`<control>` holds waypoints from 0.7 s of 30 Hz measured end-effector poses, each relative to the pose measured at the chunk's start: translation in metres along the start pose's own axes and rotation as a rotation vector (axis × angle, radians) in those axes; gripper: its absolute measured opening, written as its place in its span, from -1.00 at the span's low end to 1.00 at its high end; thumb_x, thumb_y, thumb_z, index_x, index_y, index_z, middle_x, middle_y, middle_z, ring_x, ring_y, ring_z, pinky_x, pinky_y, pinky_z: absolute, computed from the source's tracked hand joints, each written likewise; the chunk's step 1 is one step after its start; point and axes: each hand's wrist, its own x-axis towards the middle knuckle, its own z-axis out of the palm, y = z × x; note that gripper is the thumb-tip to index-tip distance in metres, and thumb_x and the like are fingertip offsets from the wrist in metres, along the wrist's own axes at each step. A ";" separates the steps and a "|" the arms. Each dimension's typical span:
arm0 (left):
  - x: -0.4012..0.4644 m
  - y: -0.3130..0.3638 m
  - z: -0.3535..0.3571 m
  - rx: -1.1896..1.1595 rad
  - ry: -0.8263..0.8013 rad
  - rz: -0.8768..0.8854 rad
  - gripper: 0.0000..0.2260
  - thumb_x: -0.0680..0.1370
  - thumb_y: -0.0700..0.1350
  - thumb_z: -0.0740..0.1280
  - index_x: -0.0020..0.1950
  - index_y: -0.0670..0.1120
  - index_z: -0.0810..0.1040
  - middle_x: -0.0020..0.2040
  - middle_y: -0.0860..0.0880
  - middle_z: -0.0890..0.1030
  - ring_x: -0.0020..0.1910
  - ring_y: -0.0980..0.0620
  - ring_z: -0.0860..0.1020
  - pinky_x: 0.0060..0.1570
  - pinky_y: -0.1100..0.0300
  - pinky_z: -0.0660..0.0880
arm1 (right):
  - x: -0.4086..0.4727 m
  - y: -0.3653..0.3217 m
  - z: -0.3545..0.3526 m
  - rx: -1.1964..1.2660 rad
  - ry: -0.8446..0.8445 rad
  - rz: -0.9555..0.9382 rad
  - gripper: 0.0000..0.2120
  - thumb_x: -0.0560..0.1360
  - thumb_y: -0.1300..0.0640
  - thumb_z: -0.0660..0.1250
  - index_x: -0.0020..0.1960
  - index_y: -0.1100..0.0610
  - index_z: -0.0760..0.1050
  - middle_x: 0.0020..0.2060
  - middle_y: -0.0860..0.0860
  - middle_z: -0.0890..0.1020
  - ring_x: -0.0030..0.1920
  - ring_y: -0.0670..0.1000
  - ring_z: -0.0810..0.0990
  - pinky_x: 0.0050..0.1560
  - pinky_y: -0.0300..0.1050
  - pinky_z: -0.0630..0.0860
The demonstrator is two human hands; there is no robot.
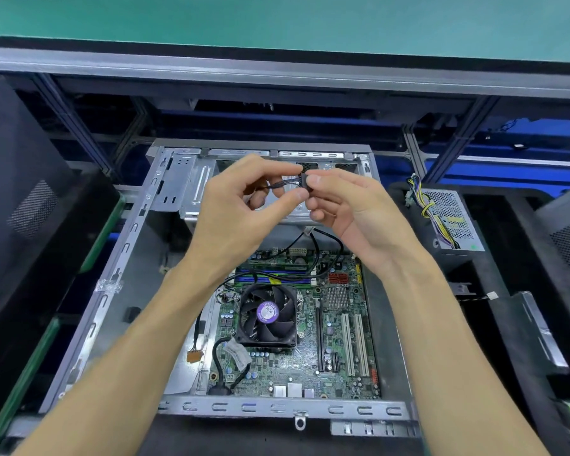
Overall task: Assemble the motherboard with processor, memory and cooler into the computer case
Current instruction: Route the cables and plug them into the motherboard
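Both hands are raised over the far half of the open computer case (135,225), working one small black plug (305,182) between them. The right hand (343,209) has its grip closed on the plug, thumb and forefinger pinching it, while the left hand (241,205) pinches it from the other side, right where its thin black cable (280,184) leaves. Held up like this, the plug can be turned and checked for which way it faces before it goes into a socket (a guess from the pose).

The motherboard (339,327) already lies flat inside the case, nearer than the hands, with the cooler fan (267,315) seated left of its middle and the memory sticks (273,274) just beyond the fan. Loose black cables (323,255) cross the board's far edge. A power supply (449,218) with yellow wires sits outside the case, to the right.
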 end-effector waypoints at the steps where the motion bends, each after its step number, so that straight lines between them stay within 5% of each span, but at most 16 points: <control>1: 0.000 0.000 0.000 0.013 0.006 0.008 -0.81 0.50 -0.09 0.51 0.10 0.01 0.68 -0.16 -0.02 0.60 -0.24 -0.04 0.51 -0.31 0.19 0.39 | 0.000 0.000 0.000 -0.008 -0.006 0.009 -0.91 0.49 0.25 0.42 -0.02 0.23 0.65 -0.28 0.06 0.67 -0.33 -0.07 0.60 -0.32 -0.28 0.52; 5: -0.001 -0.001 0.001 0.033 -0.019 0.009 -0.88 0.50 -0.12 0.51 0.02 -0.01 0.68 -0.18 0.04 0.60 -0.28 0.20 0.48 -0.32 0.39 0.32 | -0.001 0.000 0.000 -0.118 0.049 -0.002 -0.92 0.55 0.23 0.42 -0.02 0.25 0.63 -0.31 0.04 0.65 -0.36 -0.06 0.56 -0.37 -0.26 0.48; 12: -0.015 -0.010 0.017 0.102 -0.318 -0.114 -0.89 0.45 -0.09 0.54 -0.06 -0.01 0.68 -0.24 0.01 0.63 -0.30 0.14 0.57 -0.25 0.35 0.50 | -0.006 -0.013 -0.002 -0.437 0.383 -0.257 -0.91 0.55 0.21 0.40 -0.10 0.21 0.63 -0.37 -0.01 0.66 -0.38 -0.07 0.56 -0.39 -0.22 0.49; 17: -0.020 -0.025 0.045 0.406 -0.641 -0.121 -0.84 0.49 0.06 0.47 0.03 0.06 0.66 -0.14 0.14 0.67 -0.17 0.18 0.60 -0.05 0.11 0.58 | -0.020 -0.018 -0.035 -0.805 0.559 -0.397 -0.92 0.53 0.07 0.39 -0.07 0.01 0.67 -0.20 -0.14 0.71 -0.14 -0.17 0.64 -0.03 -0.20 0.58; 21: -0.010 -0.041 0.074 0.609 -0.740 -0.030 -0.81 0.54 0.06 0.41 0.11 0.03 0.64 0.00 0.08 0.68 0.02 0.02 0.61 -0.01 0.08 0.55 | -0.027 -0.001 -0.064 -1.018 0.573 -0.210 -0.79 0.58 0.01 0.38 0.21 -0.05 0.57 0.11 -0.14 0.60 0.16 -0.15 0.54 0.20 -0.17 0.46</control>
